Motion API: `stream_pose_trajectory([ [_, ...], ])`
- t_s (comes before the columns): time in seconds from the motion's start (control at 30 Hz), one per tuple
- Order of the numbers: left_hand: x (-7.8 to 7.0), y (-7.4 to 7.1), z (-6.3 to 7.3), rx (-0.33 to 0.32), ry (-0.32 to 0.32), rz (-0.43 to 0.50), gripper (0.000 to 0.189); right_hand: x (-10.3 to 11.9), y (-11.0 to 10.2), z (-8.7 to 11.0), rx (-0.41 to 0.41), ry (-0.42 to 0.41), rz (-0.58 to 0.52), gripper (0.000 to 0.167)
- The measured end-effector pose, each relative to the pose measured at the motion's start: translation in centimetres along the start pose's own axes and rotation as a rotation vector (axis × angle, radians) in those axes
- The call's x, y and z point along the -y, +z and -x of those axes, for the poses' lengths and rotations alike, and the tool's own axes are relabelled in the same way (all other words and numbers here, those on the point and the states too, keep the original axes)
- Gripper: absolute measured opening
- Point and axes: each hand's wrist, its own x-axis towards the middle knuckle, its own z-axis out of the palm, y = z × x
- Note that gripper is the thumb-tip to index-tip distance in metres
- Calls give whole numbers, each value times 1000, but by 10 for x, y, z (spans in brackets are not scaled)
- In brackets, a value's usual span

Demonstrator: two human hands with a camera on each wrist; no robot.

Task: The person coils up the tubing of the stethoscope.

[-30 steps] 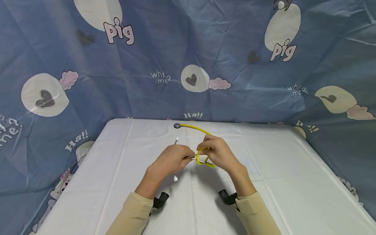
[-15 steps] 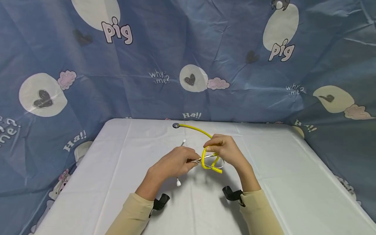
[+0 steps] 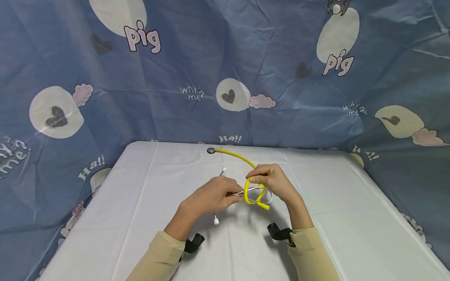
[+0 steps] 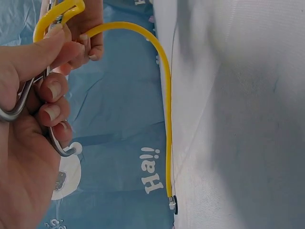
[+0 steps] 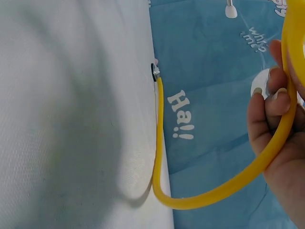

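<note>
A stethoscope with yellow tubing (image 3: 233,153) spans between both hands above the table. My left hand (image 3: 211,197) grips its metal ear tubes (image 4: 21,102); the white ear tips (image 3: 216,221) stick out on either side of that hand. My right hand (image 3: 275,182) pinches the yellow tubing, which bends in a loop (image 3: 247,193) around the metal part between the hands. A curved metal piece (image 3: 270,198) shows just below the right fingers. From the right hand the tubing arcs away to the round dark chest piece (image 3: 211,150), at the table's far edge.
A white cloth covers the table (image 3: 168,168). Behind it hangs a blue printed curtain (image 3: 291,117), which also runs along both sides. Black camera mounts (image 3: 279,232) sit on both wrists.
Both hands have shifted right and slightly nearer, the right hand further, so more of the yellow loop and metal part shows between them. The chest piece has stayed in place.
</note>
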Motion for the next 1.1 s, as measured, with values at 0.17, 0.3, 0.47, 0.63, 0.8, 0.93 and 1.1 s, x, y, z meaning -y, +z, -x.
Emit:
stream_pose_trajectory([
  [0.17,-1,-1,0,-40,20,-8,30,-2,-1,-2,-3,1,-37,18],
  [0.3,-4,-2,-1,-65,45,-3,27,0,-3,-1,-19,9,-82,14],
  [0.47,-5,-4,-1,-84,68,-1,21,0,-3,0,-22,-7,-134,18],
  [0.63,-2,-5,0,-81,52,2,12,-3,1,-2,-25,-4,-167,20],
  [0.8,0,-7,2,-121,29,18,5,-3,6,-4,-33,11,-182,24],
  [0.93,1,-10,2,-169,25,6,8,-3,8,-5,-26,-25,-153,22],
  [1.1,2,-11,3,-203,-11,5,8,-5,9,-5,-3,-69,-113,18],
])
